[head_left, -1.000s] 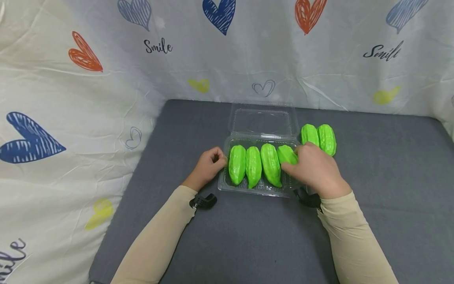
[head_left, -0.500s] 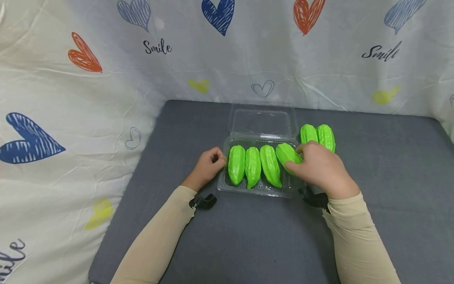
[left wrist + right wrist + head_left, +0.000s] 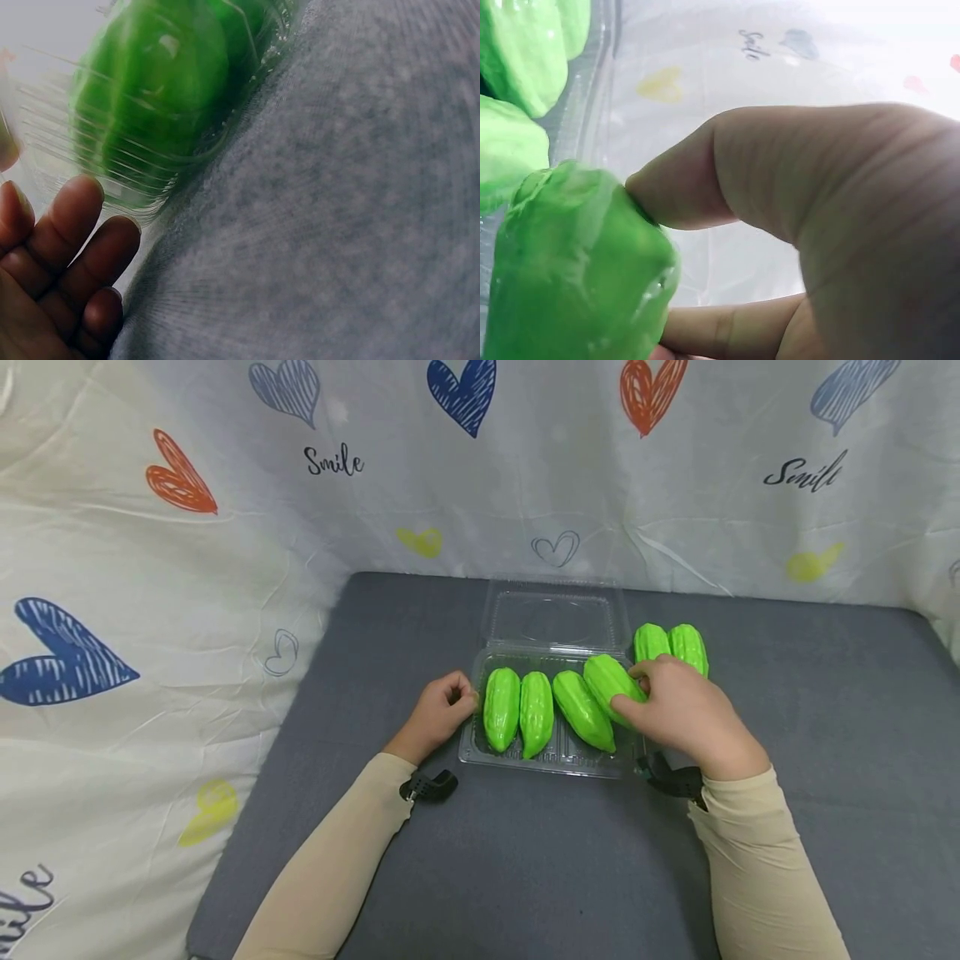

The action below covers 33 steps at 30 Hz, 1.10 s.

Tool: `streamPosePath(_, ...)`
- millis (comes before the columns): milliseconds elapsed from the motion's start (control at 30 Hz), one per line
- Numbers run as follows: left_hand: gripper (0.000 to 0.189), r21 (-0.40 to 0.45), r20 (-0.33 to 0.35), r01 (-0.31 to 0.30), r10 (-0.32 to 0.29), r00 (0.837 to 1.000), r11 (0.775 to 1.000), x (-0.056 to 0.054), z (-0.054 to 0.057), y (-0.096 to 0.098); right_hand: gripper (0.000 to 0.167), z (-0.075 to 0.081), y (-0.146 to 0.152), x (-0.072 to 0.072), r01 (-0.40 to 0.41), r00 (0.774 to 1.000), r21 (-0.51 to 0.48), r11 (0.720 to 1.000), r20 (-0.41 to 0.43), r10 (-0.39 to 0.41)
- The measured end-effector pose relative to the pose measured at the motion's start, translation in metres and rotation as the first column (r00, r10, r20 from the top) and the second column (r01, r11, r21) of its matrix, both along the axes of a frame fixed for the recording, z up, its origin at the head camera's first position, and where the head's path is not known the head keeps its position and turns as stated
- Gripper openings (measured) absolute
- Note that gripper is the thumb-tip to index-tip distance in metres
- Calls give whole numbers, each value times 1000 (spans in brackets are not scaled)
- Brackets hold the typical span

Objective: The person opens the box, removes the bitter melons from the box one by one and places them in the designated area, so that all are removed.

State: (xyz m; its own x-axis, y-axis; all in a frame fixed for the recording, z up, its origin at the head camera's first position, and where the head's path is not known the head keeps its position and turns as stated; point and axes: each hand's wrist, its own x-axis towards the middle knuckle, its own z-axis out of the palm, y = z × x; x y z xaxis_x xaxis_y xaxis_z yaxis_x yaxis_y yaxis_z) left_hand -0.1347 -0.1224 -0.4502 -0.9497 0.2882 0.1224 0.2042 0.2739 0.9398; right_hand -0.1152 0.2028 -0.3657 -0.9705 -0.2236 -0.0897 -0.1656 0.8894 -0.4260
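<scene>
A clear plastic clamshell container (image 3: 543,767) lies on the table with its lid (image 3: 555,617) folded back. Inside are two green bitter gourds standing side by side, one (image 3: 502,710) at the left wall and another (image 3: 536,714) beside it. A third gourd (image 3: 583,712) leans diagonally to their right. My right hand (image 3: 690,714) pinches a fourth bitter gourd (image 3: 577,262) between thumb and fingers, tilted over the container's right part. At the left rim, my left hand (image 3: 441,710) pinches the container's edge; its fingertips (image 3: 79,195) show close against the ridged wall.
Two more bitter gourds, one (image 3: 651,642) and its neighbour (image 3: 690,647), lie behind my right hand, right of the lid. A grey cloth covers the table (image 3: 510,860). A white curtain (image 3: 480,502) printed with hearts hangs behind and at the left.
My right hand has drawn slightly right and back, and its gourd has shifted and tilted with it. The third gourd's lower end has swung right. My left hand has stayed put.
</scene>
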Motion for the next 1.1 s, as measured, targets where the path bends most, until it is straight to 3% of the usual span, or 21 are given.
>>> streamPosePath(67, 20, 1, 2, -1, 1, 1000, 1000, -1, -1, 0, 22, 0, 2, -1, -9, 1000, -9, 1000, -2, 8)
streamPosePath(267, 20, 5, 4, -5, 5, 1000, 1000, -2, -2, 1, 50, 0, 9, -3, -12, 1000, -46, 999, 8, 12)
streamPosePath(400, 21, -13, 7, -9, 9, 1000, 1000, -3, -5, 2, 51, 1, 14, -4, -5, 1000, -83, 997, -16, 4)
streamPosePath(667, 21, -37, 1, -7, 7, 1000, 999, -17, -35, -4, 51, -1, 28, -5, 31, 997, -149, 988, -71, -42)
streamPosePath(1100, 18, -8, -43, -2, 2, 999, 1000, -15, -35, -6, 58, -5, 62, -11, 125, 990, -146, 981, -52, -133)
